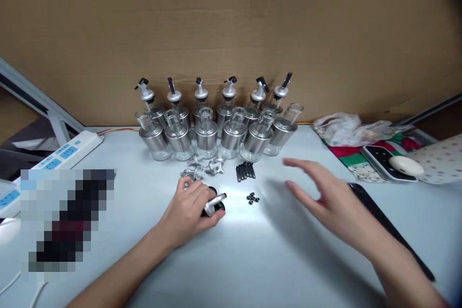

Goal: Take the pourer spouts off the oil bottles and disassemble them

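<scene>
Near the middle of the frame, a little below centre, the left hand (191, 204) closes round a silver pour spout (213, 203) — the fingers curl over it from the left, the thumb lies along its near side, and the spout is pinched between them with its narrow dark tip pointing right. Black round pieces (220, 206) show beside and under the spout; how they join it, or whether they rest on the table, cannot be told behind the fingers.

The right hand (325, 195) hangs over the table at right of centre, holding nothing: thumb and forefinger are spread well apart, while the other fingers are mostly hidden. Nearest its fingertips, toward the centre, lie a row of black levers (246, 172) side by side and, below them, a small cluster of black caps (252, 198). Just above the left hand, loose silver spouts (215, 166) lie in a heap.

Across the upper middle stand two rows of bottles — the front bottles (206, 134) with bare glass necks, the rear bottles (224, 114) topped with spouts. A white power strip (54, 163) slants along the left edge. At the right, a crumpled plastic bag (342, 127) lies on a patterned cloth (348, 156), and a long black bar (407, 250) runs beside the right forearm.
</scene>
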Tool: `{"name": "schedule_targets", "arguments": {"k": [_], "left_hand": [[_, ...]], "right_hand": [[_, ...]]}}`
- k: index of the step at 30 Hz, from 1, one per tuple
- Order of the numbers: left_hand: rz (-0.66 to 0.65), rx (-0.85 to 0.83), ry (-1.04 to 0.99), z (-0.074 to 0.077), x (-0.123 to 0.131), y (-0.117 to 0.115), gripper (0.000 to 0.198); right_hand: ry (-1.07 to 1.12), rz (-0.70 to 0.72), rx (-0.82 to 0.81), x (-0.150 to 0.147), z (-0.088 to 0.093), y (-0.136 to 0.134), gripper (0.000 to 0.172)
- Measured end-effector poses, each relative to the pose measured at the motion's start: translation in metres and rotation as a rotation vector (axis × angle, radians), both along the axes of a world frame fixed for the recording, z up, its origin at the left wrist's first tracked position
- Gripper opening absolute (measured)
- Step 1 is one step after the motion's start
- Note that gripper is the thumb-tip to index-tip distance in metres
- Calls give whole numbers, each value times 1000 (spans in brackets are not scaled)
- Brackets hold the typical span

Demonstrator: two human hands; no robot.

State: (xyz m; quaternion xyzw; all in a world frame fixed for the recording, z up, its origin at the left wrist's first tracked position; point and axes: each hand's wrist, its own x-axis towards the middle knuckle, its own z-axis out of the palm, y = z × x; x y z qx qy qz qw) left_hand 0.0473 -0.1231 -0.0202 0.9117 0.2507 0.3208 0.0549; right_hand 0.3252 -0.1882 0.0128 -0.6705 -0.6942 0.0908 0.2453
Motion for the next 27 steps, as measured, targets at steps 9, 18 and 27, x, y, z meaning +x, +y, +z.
{"name": "schedule_targets", "arguments": {"k": [9,18,27], "left_hand": [[-66,9,-37,-5,7,-9,39],[-98,-8,81,-5,11,-18,27],[-25,103,35,-1,3,-10,20]], "right_hand": [[304,607,-61,-69,-18,21,22],[518,552,-292,-69,-20,8,44],[745,265,-190,-46,-15,21,33]]}}
